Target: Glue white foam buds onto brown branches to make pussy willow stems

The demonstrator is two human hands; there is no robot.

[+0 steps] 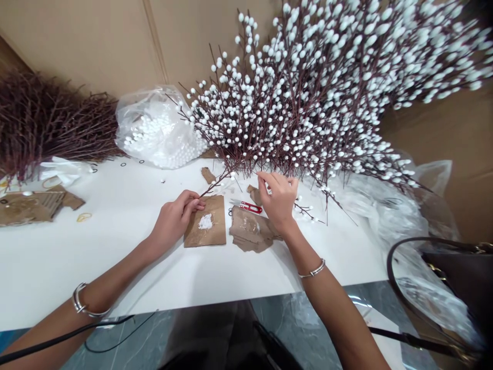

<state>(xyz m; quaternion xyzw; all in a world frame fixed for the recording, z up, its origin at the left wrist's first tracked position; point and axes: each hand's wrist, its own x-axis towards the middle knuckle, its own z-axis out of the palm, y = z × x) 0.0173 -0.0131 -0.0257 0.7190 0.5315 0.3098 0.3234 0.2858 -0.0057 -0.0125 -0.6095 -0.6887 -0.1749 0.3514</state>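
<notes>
My left hand [178,216] is closed around the lower end of a thin brown twig [216,184]. The twig slants up and away to the right, with a few white berries near its far end. Under my left fingers lies a square cardboard piece [215,231] bearing a white glue-like smear [205,221]. My right hand [279,198] is raised to the right of the twig, thumb and forefinger pinched; whatever is between them cannot be made out. Red thread snips [251,207] lie just left of it, above a torn cardboard scrap [250,231].
White-berried branches [308,97] pile up along the back and right. A plastic bag of white berries [162,133] stands behind my left hand. Bare brown twigs [57,121] lie at the far left. Clear plastic [396,210] and a dark handbag [458,277] are at the right.
</notes>
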